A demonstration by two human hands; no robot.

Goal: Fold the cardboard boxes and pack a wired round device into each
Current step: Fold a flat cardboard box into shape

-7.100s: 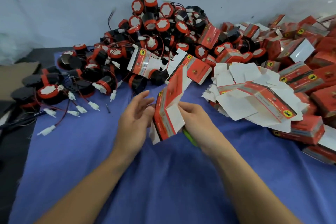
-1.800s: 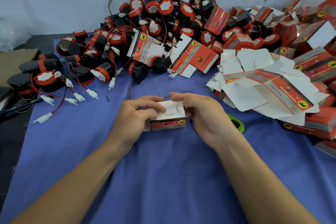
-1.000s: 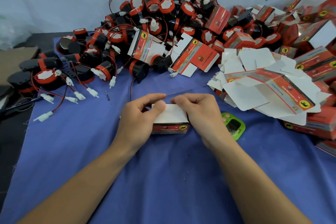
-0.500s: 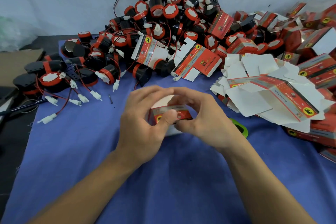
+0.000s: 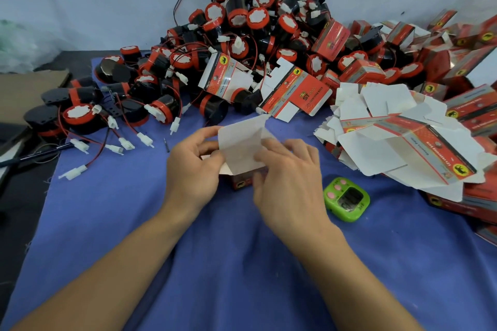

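A small red cardboard box (image 5: pixel 240 152) stands on the blue cloth between my hands, its white lid flap raised. My left hand (image 5: pixel 192 168) grips its left side, thumb against the flap. My right hand (image 5: pixel 289 177) holds the right side, fingers on the flap; it is blurred. Behind them lies a heap of black-and-red wired round devices (image 5: pixel 242 35), with white plugs (image 5: pixel 74 171) trailing onto the cloth. Flat unfolded boxes (image 5: pixel 403 137) lie stacked to the right.
A green timer (image 5: pixel 347 199) lies on the blue cloth (image 5: pixel 242 263) just right of my right hand. Finished red boxes (image 5: pixel 473 107) pile up at the far right. Brown cardboard (image 5: pixel 24 94) and a dark tool sit off the cloth's left edge.
The box was pressed flat on the cloth, then lifted and turned in both hands. Now it stands upright with its white flap opened upward; the green timer is uncovered.
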